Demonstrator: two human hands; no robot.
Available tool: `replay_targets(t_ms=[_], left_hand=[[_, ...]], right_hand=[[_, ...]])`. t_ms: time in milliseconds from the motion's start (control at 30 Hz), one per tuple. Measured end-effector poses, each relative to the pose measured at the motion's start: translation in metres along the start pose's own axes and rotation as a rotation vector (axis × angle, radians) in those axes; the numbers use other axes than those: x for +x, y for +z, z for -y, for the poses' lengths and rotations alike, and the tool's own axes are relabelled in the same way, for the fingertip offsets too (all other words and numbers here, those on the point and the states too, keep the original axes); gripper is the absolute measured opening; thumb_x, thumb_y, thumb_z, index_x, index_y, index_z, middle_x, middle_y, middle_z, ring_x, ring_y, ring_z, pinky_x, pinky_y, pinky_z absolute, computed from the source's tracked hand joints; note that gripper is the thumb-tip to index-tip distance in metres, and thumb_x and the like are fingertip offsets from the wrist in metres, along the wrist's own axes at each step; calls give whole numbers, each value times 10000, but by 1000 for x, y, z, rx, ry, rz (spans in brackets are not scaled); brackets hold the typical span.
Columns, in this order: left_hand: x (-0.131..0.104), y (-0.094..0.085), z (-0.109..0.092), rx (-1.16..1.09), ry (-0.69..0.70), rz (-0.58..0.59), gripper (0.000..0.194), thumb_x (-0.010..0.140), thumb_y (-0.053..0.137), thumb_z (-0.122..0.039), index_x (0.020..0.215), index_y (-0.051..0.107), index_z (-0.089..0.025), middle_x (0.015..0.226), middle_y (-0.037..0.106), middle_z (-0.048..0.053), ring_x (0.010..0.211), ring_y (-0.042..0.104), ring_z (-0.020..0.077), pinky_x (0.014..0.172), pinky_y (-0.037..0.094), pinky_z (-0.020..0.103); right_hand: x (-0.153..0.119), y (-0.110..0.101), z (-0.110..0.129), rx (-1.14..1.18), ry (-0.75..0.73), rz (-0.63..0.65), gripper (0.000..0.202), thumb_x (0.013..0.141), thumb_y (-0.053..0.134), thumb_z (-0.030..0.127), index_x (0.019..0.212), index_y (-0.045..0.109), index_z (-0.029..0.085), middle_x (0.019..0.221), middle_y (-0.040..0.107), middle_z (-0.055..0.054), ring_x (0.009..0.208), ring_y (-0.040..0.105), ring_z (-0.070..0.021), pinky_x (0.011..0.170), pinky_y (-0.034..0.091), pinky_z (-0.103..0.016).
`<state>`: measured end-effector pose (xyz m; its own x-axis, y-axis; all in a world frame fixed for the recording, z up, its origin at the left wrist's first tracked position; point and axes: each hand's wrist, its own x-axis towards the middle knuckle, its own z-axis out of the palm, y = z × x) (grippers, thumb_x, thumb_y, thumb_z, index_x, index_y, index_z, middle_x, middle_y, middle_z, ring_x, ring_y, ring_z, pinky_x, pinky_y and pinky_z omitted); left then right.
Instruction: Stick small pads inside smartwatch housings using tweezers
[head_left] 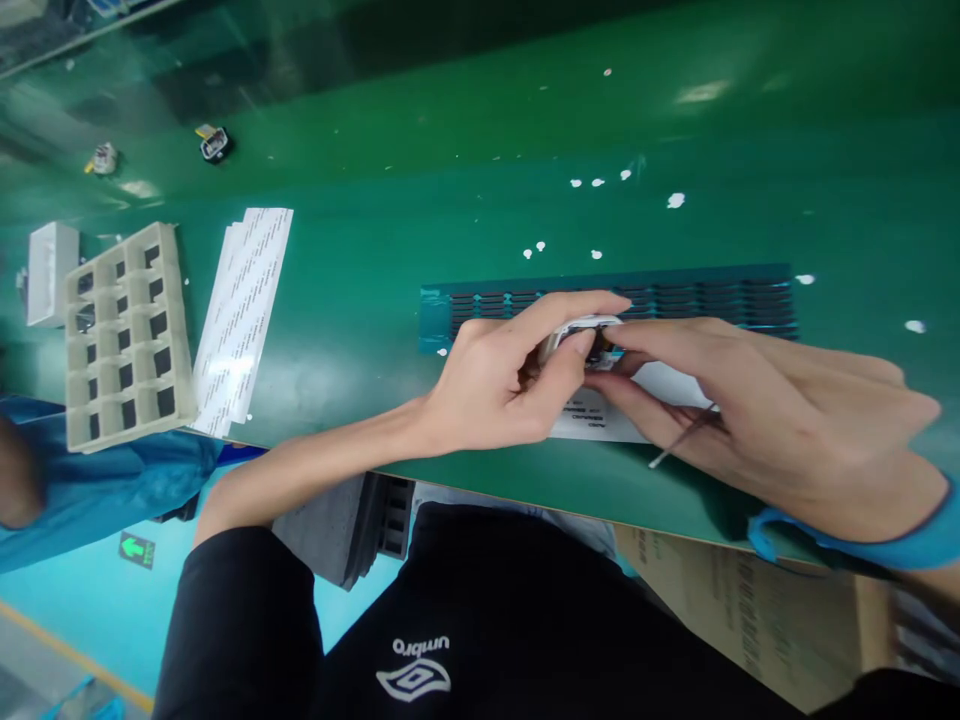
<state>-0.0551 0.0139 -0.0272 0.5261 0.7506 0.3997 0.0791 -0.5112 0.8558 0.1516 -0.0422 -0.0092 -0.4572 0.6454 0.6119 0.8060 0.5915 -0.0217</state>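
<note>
My left hand is closed round a small white casing with dark parts inside, perhaps a watch-sized device. Thumb and index finger of my right hand pinch at the casing's open side; what they grip there is hidden. A thin metal tool, maybe tweezers, is tucked in the right palm and points down toward the table. Beneath both hands lie a blue-green sheet with rows of dark strips and a white printed sheet. A blue band circles my right wrist.
A beige compartment tray holding dark pieces stands at left, beside white printed strips and a white box. Two small devices lie farther back. White scraps dot the green table. Another person's blue sleeve is at left.
</note>
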Motion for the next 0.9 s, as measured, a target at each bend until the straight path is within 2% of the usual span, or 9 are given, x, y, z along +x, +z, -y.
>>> replay_targets(t_ms=[133, 267, 400, 533, 700, 800, 900], left_hand=[[3, -3, 0, 6, -35, -13, 264, 1099, 528, -293, 1169, 740, -152, 578, 580, -69, 430, 418, 60, 450, 330, 233], [4, -5, -1, -64, -113, 11, 275, 1114, 540, -337, 1177, 742, -162, 546, 539, -73, 427, 407, 64, 442, 304, 244], [5, -6, 0, -206, -272, 57, 256, 1125, 558, -375, 1181, 731, -195, 572, 541, -65, 432, 437, 64, 421, 295, 236], [6, -8, 1, -347, -326, 69, 226, 1122, 566, -363, 1175, 709, -195, 545, 519, -79, 411, 422, 59, 402, 297, 222], [6, -5, -1, -289, -322, 36, 249, 1102, 582, -386, 1132, 728, -186, 552, 507, -70, 422, 403, 56, 400, 279, 222], [6, -1, -3, -245, -279, 28, 240, 1079, 577, -351, 1087, 733, -169, 544, 492, -79, 422, 363, 47, 399, 262, 222], [7, 3, -4, -157, -165, -4, 179, 1016, 591, -260, 994, 727, -145, 548, 493, -87, 438, 350, 32, 426, 274, 208]], right_hand=[[0, 7, -2, 10, 69, -44, 173, 1064, 713, 198, 1221, 641, 193, 979, 837, 40, 778, 784, -57, 692, 559, -139], [3, 8, -6, 9, 115, -62, 184, 1030, 728, 134, 1184, 662, 212, 979, 835, 77, 677, 731, -22, 578, 486, -160], [2, 9, -9, 47, 85, -62, 257, 1017, 723, 89, 1224, 677, 234, 1039, 841, 68, 856, 800, -57, 691, 566, -137], [0, 11, -13, 76, 34, -75, 298, 996, 749, 90, 1247, 667, 229, 1066, 843, 36, 909, 821, -105, 765, 623, -169], [-6, 7, -20, 33, 8, -89, 385, 964, 766, 53, 1292, 670, 232, 1043, 845, 20, 856, 819, -115, 693, 614, -184], [-7, 8, -24, 78, -37, -83, 333, 985, 717, 24, 1244, 673, 228, 999, 840, 13, 858, 815, -111, 716, 621, -183], [-4, 10, -22, 35, -32, -101, 225, 1015, 717, 93, 1184, 667, 234, 920, 825, 38, 772, 793, -95, 639, 585, -183]])
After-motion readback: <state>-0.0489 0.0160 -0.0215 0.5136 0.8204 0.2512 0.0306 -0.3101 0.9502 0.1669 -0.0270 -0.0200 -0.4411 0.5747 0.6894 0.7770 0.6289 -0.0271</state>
